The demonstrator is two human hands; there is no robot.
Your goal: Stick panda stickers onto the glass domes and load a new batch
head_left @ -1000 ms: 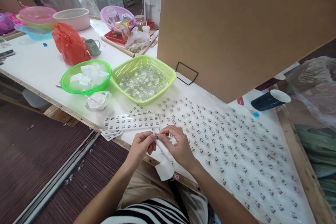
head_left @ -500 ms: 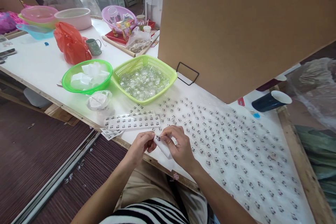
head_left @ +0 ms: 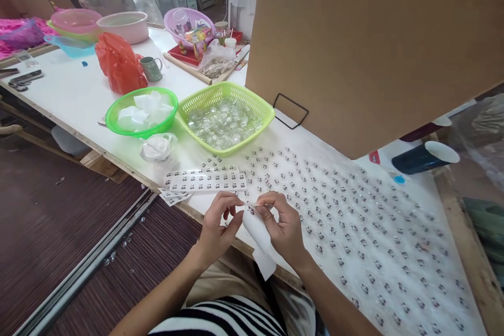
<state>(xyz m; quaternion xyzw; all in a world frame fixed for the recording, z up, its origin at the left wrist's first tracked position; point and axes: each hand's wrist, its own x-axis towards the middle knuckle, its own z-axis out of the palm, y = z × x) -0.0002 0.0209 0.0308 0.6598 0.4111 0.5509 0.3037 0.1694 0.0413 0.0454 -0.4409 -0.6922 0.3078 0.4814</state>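
A white sticker strip (head_left: 258, 231) with a small panda print near its top hangs curled between my hands, over the table's front edge. My right hand (head_left: 284, 227) pinches its upper end between thumb and fingers. My left hand (head_left: 221, 224) has its curled index finger and thumb at the strip's upper left edge; the exact contact is small and partly hidden. Just beyond lie flat sticker sheets (head_left: 208, 180) printed with rows of pandas. To the right, many clear round pieces with panda prints (head_left: 346, 220) cover the white table.
A yellow-green basket (head_left: 189, 134) holds clear rounded pieces. Beside it stand a green bowl (head_left: 114, 125) of white paper pieces and a small plastic-wrapped white item (head_left: 157, 147). A large cardboard box (head_left: 354, 52) blocks the back right. A dark cup (head_left: 417, 159) lies on its side. Someone sits at far left.
The strip now hangs lower and shows more of its length. My left hand's thumb has moved away from its index finger. The view has shifted slightly left.
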